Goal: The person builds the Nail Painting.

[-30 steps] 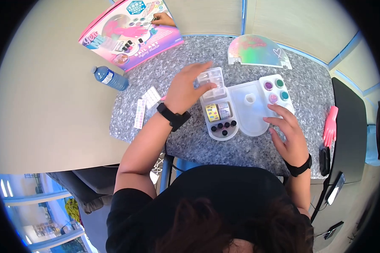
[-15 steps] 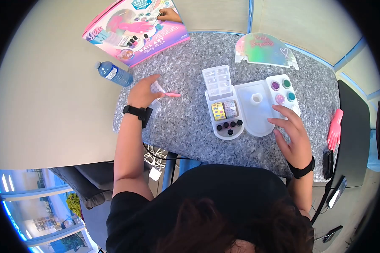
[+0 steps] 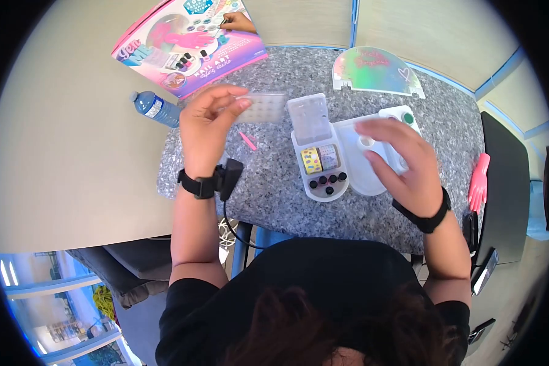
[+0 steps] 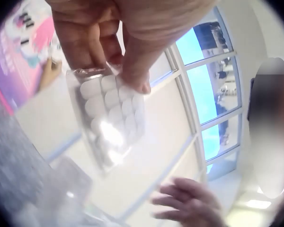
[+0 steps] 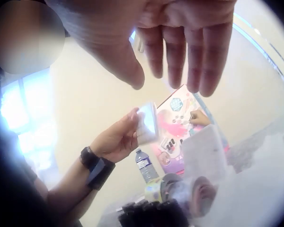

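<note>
My left hand [image 3: 206, 125] pinches one end of a clear packet [image 3: 263, 107] between thumb and fingers, above the table. In the left wrist view the packet [image 4: 111, 111] shows rows of round white pieces. My right hand [image 3: 409, 155] is raised over the white tray [image 3: 363, 177], its fingers extended and holding nothing; it covers some of the pots. In the right wrist view the fingers [image 5: 173, 56] are spread from the thumb. Left of the tray stands a clear lidded box [image 3: 309, 119], above two tape rolls [image 3: 319, 160] and several black-capped bottles [image 3: 328, 180].
A pink tool [image 3: 248, 141] lies on the speckled table [image 3: 268, 195]. Behind are a water bottle [image 3: 155, 108], a printed box [image 3: 192, 49] and a shiny arched panel [image 3: 375, 72]. A pink model hand [image 3: 479, 182] lies at the right edge.
My left hand moved from the clear box to the table's left side, picked up the packet and lifted it rightward. My right hand rose and moved over the tray.
</note>
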The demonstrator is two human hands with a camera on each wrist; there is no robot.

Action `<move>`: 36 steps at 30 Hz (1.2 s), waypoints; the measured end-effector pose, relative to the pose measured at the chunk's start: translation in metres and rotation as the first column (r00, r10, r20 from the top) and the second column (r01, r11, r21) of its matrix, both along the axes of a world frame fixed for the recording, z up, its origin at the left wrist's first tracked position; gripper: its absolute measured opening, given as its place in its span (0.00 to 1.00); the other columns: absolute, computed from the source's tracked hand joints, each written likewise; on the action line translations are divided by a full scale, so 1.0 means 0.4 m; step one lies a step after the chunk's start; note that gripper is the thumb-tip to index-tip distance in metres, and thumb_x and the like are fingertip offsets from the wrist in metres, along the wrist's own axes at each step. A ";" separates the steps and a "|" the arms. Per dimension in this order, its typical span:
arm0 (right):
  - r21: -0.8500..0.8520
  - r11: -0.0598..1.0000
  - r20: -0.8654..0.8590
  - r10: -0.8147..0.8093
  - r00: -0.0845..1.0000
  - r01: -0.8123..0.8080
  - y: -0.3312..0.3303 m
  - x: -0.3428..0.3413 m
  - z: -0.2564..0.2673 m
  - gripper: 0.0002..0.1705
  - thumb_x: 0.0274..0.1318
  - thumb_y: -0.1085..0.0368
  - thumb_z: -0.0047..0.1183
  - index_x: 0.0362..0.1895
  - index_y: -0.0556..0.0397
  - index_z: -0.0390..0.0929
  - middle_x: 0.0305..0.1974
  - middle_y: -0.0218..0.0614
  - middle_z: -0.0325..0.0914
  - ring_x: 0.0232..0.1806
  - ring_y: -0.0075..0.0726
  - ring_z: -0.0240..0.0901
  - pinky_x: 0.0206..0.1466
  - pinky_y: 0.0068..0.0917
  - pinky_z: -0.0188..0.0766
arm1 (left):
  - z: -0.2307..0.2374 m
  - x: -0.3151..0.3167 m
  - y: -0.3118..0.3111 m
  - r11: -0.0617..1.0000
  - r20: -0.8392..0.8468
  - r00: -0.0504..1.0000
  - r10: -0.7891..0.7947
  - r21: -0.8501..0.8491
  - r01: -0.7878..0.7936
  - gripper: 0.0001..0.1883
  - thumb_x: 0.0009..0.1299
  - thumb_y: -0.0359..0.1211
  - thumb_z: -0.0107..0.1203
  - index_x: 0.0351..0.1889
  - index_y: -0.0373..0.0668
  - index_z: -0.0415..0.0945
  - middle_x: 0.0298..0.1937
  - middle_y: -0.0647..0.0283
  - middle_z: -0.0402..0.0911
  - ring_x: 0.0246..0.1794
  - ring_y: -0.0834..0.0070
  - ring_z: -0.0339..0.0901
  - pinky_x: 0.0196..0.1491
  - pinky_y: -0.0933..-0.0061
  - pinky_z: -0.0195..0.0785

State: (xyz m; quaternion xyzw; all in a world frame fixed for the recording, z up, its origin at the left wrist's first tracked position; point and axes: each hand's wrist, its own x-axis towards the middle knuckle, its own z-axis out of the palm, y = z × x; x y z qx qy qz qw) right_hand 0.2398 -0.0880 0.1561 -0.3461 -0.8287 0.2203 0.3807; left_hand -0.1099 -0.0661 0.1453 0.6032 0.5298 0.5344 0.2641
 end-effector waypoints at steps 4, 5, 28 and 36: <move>-0.199 0.975 -0.217 0.050 0.975 -0.094 0.067 -0.106 -0.012 0.20 0.67 0.74 0.68 0.61 0.56 0.84 0.58 0.39 0.89 0.60 0.39 0.87 0.60 0.34 0.85 | -0.047 0.078 -0.025 0.987 0.407 0.900 -0.157 0.030 0.159 0.12 0.75 0.19 0.68 0.53 0.38 0.83 0.38 0.67 0.90 0.42 0.81 0.87 0.48 0.80 0.78; -0.194 0.976 -0.217 0.052 0.975 -0.095 0.084 -0.122 -0.023 0.20 0.67 0.74 0.68 0.61 0.56 0.84 0.58 0.39 0.89 0.60 0.39 0.87 0.60 0.34 0.85 | -0.056 0.091 -0.025 0.975 0.507 0.836 -0.211 0.046 0.219 0.12 0.75 0.19 0.68 0.53 0.38 0.82 0.41 0.66 0.89 0.42 0.81 0.87 0.48 0.79 0.79; 0.119 0.993 0.260 -0.013 0.965 -0.019 0.159 -0.142 -0.132 0.02 0.63 0.66 0.66 0.39 0.46 0.89 0.42 0.33 0.86 0.50 0.46 0.82 0.52 0.43 0.81 | -0.226 -0.271 -0.197 0.915 -0.689 0.707 0.158 -0.168 -0.368 0.40 0.58 0.40 0.84 0.69 0.41 0.81 0.68 0.46 0.85 0.69 0.45 0.80 0.72 0.51 0.72; 0.170 0.985 0.234 -0.078 0.969 0.038 0.122 -0.140 -0.131 0.04 0.62 0.68 0.67 0.41 0.47 0.90 0.49 0.34 0.81 0.52 0.48 0.81 0.53 0.43 0.81 | -0.234 -0.244 -0.152 0.911 -0.649 0.751 0.118 -0.231 -0.342 0.43 0.60 0.40 0.83 0.75 0.45 0.78 0.68 0.49 0.84 0.65 0.51 0.84 0.64 0.53 0.78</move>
